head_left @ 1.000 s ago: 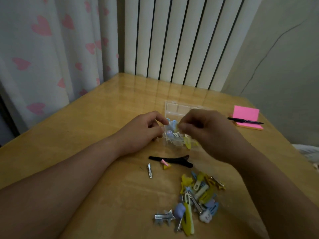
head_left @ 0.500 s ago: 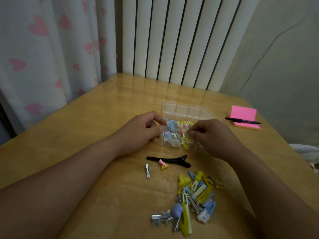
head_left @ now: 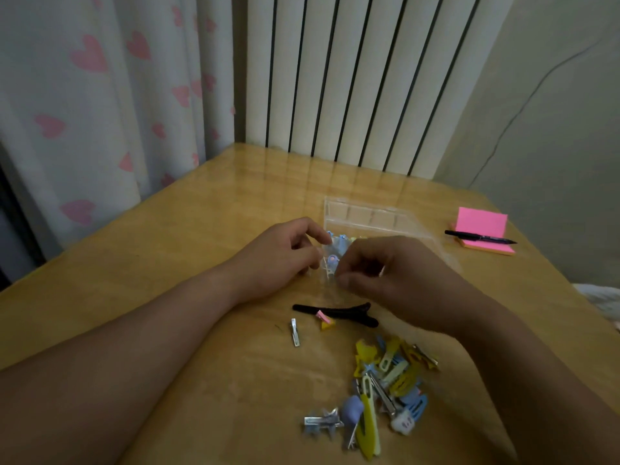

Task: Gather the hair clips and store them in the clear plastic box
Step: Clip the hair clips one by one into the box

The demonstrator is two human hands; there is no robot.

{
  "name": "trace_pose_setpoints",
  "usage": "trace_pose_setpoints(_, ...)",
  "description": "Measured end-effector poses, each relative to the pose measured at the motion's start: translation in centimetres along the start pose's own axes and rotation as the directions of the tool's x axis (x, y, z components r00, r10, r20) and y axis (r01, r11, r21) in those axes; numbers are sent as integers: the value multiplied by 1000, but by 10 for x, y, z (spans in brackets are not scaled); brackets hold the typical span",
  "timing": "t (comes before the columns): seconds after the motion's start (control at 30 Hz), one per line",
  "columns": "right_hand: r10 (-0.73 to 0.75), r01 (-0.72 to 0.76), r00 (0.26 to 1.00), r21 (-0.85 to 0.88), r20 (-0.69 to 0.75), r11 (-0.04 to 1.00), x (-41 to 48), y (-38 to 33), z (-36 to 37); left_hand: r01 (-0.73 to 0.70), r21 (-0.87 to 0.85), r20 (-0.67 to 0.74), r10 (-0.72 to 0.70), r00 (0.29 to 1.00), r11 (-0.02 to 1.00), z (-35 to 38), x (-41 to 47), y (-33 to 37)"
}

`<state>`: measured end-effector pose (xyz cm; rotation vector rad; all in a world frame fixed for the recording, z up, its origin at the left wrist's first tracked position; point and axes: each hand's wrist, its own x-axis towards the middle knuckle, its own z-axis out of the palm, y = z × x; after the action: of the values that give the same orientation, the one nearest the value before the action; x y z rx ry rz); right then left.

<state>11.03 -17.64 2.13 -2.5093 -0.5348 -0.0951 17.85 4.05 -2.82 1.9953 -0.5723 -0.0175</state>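
1. Two hands: my left hand [head_left: 281,260] and my right hand [head_left: 396,273], close together.
2. One clear plastic box [head_left: 375,218], just beyond my fingertips; the clips inside are too hidden to count.
3. One long black clip [head_left: 335,312], just below my right hand.
4. One small silver clip [head_left: 295,332] and one pink-and-yellow clip [head_left: 325,321], below my left hand.
5. One heap of loose clips [head_left: 385,387] nearer me, too tangled to count.
6. One pink sticky-note pad [head_left: 481,226] with one black pen [head_left: 479,237], beyond my right hand.

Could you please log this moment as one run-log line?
left hand: at clear box edge | right hand: over box, grip unclear | clip pile: loose on table
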Motion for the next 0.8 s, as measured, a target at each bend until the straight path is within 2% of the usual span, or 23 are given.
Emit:
trace_pose_setpoints(0.07, -3, 14, 987, -67, 163, 998, -3, -12, 4, -1, 2, -1, 1, 1000, 1000, 0, 0, 0)
trace_pose_setpoints(0.13, -3, 55, 972, -215, 236, 975, -5, -17, 9, -1, -3, -1, 1, 1000, 1000, 0, 0, 0)
trace_pose_setpoints(0.23, -33, 118, 974, -374, 225, 920, -6, -22, 15, 2, -21, 8, -1, 1000, 1000, 0, 1, -2)
trace_pose_setpoints(0.37, -65, 148, 975, -400, 214, 904, -6, -23, 22, 1, -40, 8, 0, 1000, 999, 1, 2, -3)
trace_pose_setpoints(0.7, -143, 193, 968, -251, 204, 949, -6, -24, 26, -1, -11, 1, 1, 1000, 1000, -1, 1, -1)
trace_pose_setpoints(0.73, -138, 166, 978, -188, 154, 968, -5, -23, 22, -2, -14, 5, 2, 1000, 1000, -1, 1, 0)
trace_pose_setpoints(0.8, -65, 62, 997, -65, -39, 996, -1, -14, 7, 3, -14, 9, -2, 1000, 1000, -1, 0, 1)
